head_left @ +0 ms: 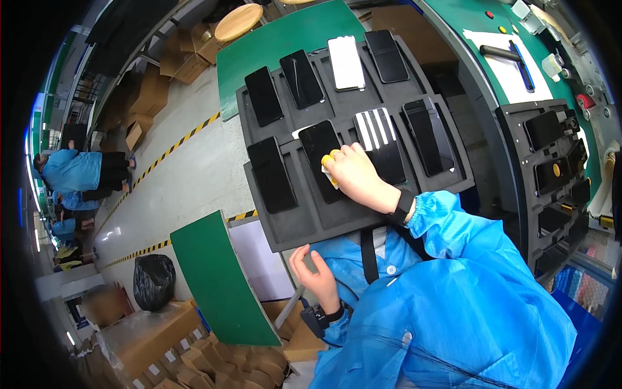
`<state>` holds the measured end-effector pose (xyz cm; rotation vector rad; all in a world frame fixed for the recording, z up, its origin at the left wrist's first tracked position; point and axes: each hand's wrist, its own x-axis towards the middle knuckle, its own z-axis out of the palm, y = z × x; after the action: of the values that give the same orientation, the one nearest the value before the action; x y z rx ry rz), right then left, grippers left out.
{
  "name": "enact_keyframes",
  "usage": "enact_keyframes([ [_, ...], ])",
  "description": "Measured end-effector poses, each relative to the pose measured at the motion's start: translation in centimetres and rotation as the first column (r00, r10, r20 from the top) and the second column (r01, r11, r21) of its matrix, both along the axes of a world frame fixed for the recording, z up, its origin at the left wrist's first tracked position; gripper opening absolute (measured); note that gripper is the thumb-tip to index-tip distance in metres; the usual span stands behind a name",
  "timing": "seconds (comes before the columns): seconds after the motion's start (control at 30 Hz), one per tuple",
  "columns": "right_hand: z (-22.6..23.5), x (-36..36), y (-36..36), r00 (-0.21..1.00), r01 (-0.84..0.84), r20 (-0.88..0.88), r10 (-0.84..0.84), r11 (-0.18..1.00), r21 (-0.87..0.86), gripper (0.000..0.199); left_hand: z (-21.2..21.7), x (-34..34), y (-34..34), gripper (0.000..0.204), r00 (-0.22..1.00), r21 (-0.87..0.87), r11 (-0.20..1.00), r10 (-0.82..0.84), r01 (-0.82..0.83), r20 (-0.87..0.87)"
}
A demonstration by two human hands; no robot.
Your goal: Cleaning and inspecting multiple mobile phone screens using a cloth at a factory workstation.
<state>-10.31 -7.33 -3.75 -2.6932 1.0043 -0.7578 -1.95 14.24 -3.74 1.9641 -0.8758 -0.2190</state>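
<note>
My right hand is closed, with yellow covers on its fingertips, and pinches a small white wipe against the dark screen of a smartphone. That phone lies in the near row of a black compartment tray. To its left lies another dark phone. On its right are a phone with white stripes on its screen and a dark phone with a pale reflection. My left hand is held off the tray's near edge, fingers apart, with nothing in it.
A second black tray behind holds several phones, one with a white screen. To the right, another phone tray stands by a green bench with a black-handled tool. Cartons, a stool and people in blue are farther off.
</note>
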Motion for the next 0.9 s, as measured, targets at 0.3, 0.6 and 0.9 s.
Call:
enact_keyframes([
  [0.3,2.2,-3.1,5.9,0.871,-0.463,-0.049,0.488,0.851,0.249,0.008,-0.1,0.1,0.2,0.015,0.999,-0.008,1.0,0.029,-0.029,0.023],
  [0.6,4.2,-7.5,9.0,0.864,-0.488,0.464,0.197,0.555,0.673,0.023,1.1,-1.2,0.1,0.033,0.749,-0.214,0.892,-0.451,0.399,-0.485],
  [0.9,4.1,-7.9,7.1,0.912,-0.4,0.385,0.144,0.531,0.747,0.024,1.9,-0.6,-2.4,0.019,0.719,-0.153,0.895,-0.429,0.418,-0.546],
])
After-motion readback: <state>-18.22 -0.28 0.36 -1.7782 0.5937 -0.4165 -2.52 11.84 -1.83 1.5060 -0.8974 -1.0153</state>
